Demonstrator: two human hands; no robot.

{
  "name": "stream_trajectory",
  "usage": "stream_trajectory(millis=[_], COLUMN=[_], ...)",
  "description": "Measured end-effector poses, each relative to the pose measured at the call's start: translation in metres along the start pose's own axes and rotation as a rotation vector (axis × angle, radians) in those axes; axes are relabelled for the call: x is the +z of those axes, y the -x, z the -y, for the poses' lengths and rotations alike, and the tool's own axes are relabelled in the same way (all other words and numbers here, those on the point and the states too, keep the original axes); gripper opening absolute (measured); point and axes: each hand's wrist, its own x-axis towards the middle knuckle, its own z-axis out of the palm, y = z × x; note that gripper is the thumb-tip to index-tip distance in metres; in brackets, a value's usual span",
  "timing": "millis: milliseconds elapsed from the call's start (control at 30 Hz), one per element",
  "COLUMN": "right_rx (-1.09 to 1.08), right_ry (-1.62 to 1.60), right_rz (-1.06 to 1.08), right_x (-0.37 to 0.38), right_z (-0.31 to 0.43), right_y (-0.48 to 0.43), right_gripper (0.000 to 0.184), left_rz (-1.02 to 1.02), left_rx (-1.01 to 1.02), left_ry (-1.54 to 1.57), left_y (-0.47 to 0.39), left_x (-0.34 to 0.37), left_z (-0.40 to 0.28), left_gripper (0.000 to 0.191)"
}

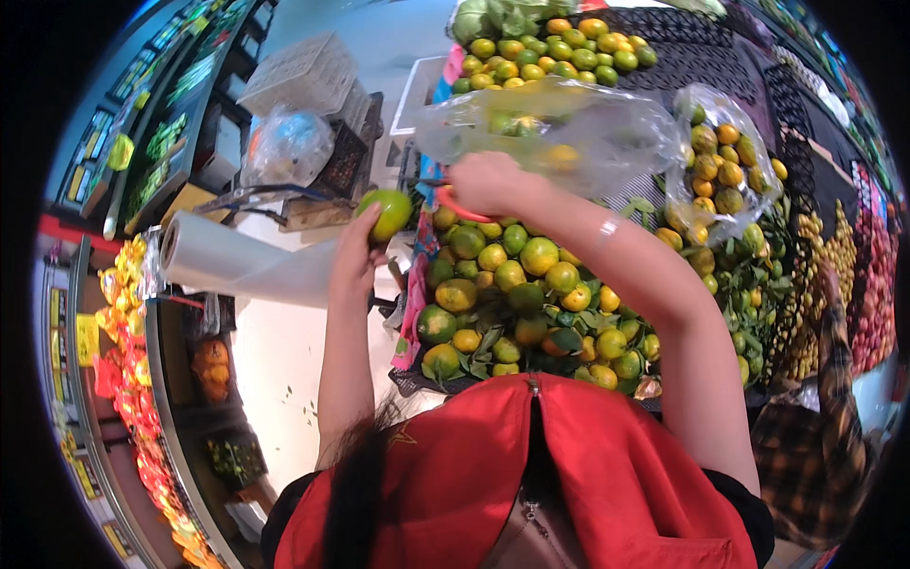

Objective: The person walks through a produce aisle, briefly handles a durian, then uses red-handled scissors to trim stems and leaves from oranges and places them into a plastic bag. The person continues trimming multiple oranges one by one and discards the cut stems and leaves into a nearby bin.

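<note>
My left hand (355, 252) grips a green-yellow mandarin (392, 215) between thumb and fingers, out past the left edge of the fruit display. A pair of scissors with red-orange handles (466, 208) is in my right hand (487, 181). Its dark blades point left toward the mandarin, with a gap between them and the fruit. Below my right forearm spreads a heap of green and orange mandarins (538, 256), some with leaves on. A clear plastic bag (604, 135) lies just beyond my right hand, with a few mandarins showing through it.
A second clear bag (718, 171) full of mandarins sits to the right. At left are a plastic film roll (234, 256), a white crate (302, 75) and shelving. Beyond are more mandarins (561, 53) and green cabbages (476, 21). Another person's plaid sleeve (837, 363) reaches over yellow fruit.
</note>
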Motion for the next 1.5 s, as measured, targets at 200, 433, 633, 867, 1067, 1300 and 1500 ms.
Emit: stream_trajectory(millis=[200,433,633,867,1067,1300,1500], right_rx=[0.107,0.318,0.347,0.414,0.428,0.492,0.390], right_ry=[-0.397,-0.691,-0.799,-0.949,-0.916,-1.340,-1.693], right_rz=[0.271,0.188,-0.039,-0.078,-0.127,-0.520,-0.882], right_x=[0.040,0.075,0.082,0.095,0.099,0.107,0.089], right_z=[-0.010,0.012,0.025,0.038,0.039,0.040,0.015], right_y=[0.110,0.191,0.210,0.219,0.232,0.237,0.222], right_gripper=[0.049,0.047,0.040,0.041,0.041,0.025,0.035], left_rz=[0.063,0.201,0.067,0.274,0.351,0.594,0.735], left_rx=[0.342,0.863,0.408,-0.182,-0.237,0.264,0.395], left_ry=[-0.247,-1.890,-0.996,-0.241,-0.131,-0.094,-0.178], left_y=[-0.078,-0.088,-0.062,-0.011,-0.016,0.027,0.062], left_x=[0.042,0.060,0.053,0.061,0.089,0.126,0.162], left_z=[0.020,0.079,0.062,0.055,0.046,0.050,0.048], left_gripper=[0.031,0.022,0.032,0.041,0.032,0.061,0.052])
